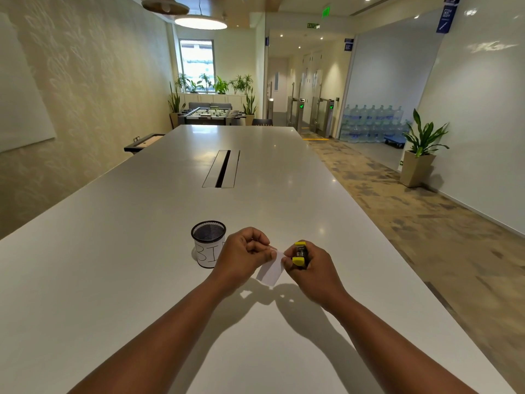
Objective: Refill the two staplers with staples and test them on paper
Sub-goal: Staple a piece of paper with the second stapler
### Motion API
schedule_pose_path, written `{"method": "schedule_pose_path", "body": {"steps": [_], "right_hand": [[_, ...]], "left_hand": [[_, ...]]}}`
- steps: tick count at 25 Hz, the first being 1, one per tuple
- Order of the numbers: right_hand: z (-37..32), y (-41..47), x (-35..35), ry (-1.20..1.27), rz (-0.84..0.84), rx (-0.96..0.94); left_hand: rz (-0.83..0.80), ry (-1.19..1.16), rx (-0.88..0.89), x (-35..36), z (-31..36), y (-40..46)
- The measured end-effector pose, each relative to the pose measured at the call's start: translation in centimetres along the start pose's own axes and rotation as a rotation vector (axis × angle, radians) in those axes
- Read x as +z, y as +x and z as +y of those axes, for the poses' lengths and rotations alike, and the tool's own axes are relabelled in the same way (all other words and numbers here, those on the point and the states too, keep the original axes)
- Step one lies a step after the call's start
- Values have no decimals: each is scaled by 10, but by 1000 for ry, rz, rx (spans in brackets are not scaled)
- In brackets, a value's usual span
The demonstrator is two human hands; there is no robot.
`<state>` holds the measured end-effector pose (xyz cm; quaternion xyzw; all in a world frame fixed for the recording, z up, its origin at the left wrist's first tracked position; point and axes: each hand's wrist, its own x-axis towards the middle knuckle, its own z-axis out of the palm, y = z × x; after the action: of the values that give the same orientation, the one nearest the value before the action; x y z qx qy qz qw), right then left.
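Nearest to us, both bare forearms are reaching out over the white bench [113, 280], casting sharp shadows on its surface. We are seeing the left hand [241, 255] curled closed, thumb and fingers pinching the upper edge of a small white slip of paper [271, 271]. The paper is hanging tilted between the two hands, its lower corner close to the bench; we cannot tell whether it is touching. The right hand [312, 268] is wrapping around a small yellow-and-black stapler [300, 253], fingers closed on its body, the yellow end pointing toward the paper and sitting right at the paper's right edge. We cannot tell whether the stapler's mouth is actually biting the sheet, since the thumb is covering that spot. Just beside the left hand, on its far left side, a black mesh cup [208, 243] is standing upright on the bench, wearing a white label with handwritten letters, partly hidden by the hand. Only one stapler is showing in view. Farther along the bench, a long cable hatch [221, 169] is sitting in the middle of the surface, well apart from the hands.
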<state>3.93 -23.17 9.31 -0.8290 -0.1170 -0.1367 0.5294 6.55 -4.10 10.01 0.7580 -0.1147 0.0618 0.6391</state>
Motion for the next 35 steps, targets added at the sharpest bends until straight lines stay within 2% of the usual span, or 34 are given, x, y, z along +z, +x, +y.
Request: {"method": "schedule_pose_path", "body": {"steps": [5, 8, 12, 18, 25, 32, 35], "right_hand": [[1, -2, 1, 314, -31, 174], [4, -4, 6, 357, -51, 275], [5, -7, 10, 448, 45, 272], [3, -9, 11, 577, 17, 274], [-1, -12, 15, 422, 123, 218], [-3, -15, 8, 300, -56, 224], [-1, -20, 8, 262, -74, 236]], "left_hand": [[-17, -84, -31, -1, 0, -2], [-12, -162, -60, 0, 2, -3], [-18, -271, -89, 3, 1, -7], [7, -396, -148, 3, -1, -11], [1, -439, -170, 7, 2, -15], [61, -444, -207, 4, -4, -15], [53, -399, -183, 4, -4, -15]]}}
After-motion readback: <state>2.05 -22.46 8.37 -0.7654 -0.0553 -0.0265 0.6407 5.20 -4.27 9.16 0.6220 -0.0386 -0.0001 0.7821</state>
